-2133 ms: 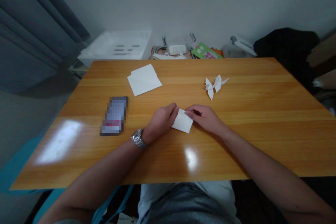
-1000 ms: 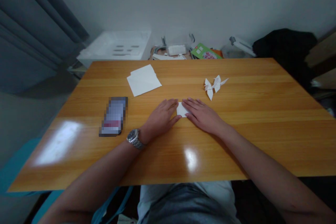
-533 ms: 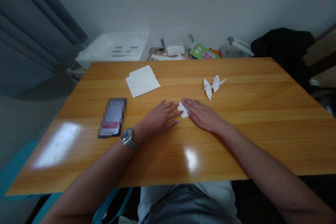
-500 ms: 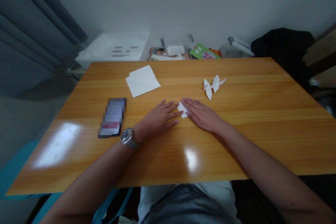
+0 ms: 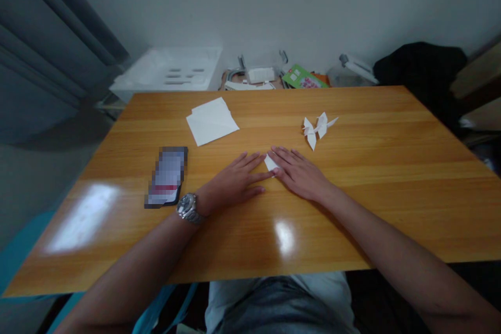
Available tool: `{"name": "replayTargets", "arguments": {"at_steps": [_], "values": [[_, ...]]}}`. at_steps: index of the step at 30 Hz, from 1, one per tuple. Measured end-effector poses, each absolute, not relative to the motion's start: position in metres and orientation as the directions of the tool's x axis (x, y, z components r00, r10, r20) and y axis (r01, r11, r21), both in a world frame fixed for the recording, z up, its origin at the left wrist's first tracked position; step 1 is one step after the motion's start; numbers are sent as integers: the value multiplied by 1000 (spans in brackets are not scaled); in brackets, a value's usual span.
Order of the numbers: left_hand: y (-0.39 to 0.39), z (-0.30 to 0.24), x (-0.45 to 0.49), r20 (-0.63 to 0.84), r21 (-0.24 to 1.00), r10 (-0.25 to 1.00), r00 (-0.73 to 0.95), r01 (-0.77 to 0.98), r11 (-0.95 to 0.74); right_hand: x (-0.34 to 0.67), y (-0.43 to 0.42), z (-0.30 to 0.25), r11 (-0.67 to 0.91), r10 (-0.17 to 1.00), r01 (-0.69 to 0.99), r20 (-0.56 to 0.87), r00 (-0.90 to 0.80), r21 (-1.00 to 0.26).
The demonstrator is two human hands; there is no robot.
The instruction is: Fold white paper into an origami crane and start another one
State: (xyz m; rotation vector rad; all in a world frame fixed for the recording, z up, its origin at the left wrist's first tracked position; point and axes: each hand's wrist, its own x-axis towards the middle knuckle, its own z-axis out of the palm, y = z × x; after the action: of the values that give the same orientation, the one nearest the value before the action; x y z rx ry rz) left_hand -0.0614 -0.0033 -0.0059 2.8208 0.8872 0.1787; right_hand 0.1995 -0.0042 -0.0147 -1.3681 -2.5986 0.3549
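A small folded piece of white paper (image 5: 270, 162) lies on the wooden table (image 5: 391, 177); only a corner of it shows between my hands. My left hand (image 5: 235, 180), with a metal watch on the wrist, lies flat with fingers stretched out, fingertips touching the paper's left side. My right hand (image 5: 299, 169) also lies flat with fingers spread, pressing on the paper from the right and covering most of it. A finished white paper crane (image 5: 318, 128) sits farther back to the right.
A stack of white paper sheets (image 5: 211, 121) lies at the back left of the table. A phone (image 5: 166, 176) lies to the left of my left hand. Behind the table stand a white plastic tray (image 5: 168, 70), a green booklet (image 5: 303, 77) and a black bag (image 5: 418, 70).
Two seconds ago both hands pinched the paper by its edges. They have since flattened onto it, and the paper now shows smaller, mostly covered by my right hand.
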Motion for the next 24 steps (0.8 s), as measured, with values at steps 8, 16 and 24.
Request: {"name": "replayTargets", "arguments": {"at_steps": [8,16,24], "values": [[-5,-3,-59,68,183,582,810,563,-806,202,-3,-18,535,837,791,62,-543,-297],[-5,-3,-61,101,231,564,820,532,-815,210,0,-22,462,885,853,64,-461,-242],[0,0,-65,84,294,530,844,488,-822,211,1,-25,471,880,854,54,-471,-221]]}}
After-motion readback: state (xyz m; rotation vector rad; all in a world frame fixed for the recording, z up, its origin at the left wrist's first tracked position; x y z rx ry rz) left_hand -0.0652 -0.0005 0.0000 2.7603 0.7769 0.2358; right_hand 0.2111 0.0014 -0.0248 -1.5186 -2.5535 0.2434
